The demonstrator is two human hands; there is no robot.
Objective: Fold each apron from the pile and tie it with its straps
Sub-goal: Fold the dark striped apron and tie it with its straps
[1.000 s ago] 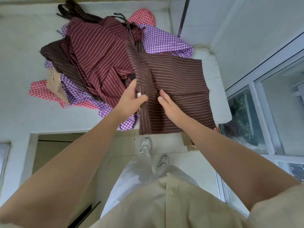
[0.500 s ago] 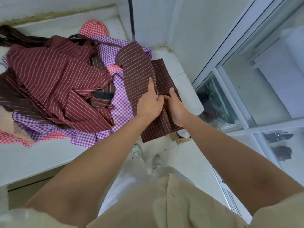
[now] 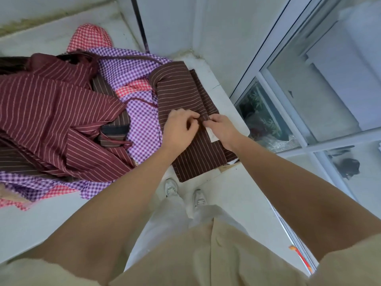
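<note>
Fabric narrows: a dark brown pinstriped cloth apron point(image 3: 181, 93), spread wide a second ago, now lies doubled into a slim panel at the right end of the white desk point(image 3: 223, 91), beside the heap of striped and checked aprons point(image 3: 61, 112). The person's left hand point(image 3: 179, 129) and right hand point(image 3: 221, 129) each hold its central fold in a pinching grip. Strap-tying looks next.

The brown apron point(image 3: 185, 96) pinched between my left hand point(image 3: 179, 129) and right hand point(image 3: 221, 129) is matt woven cloth. The maroon apron point(image 3: 51, 112) and purple checked cloth point(image 3: 142, 124) look equally soft and crumpled. The counter point(image 3: 226, 104) is smooth matt white, perhaps painted stone. The window pane point(image 3: 319, 89) is glossy glass.
</note>
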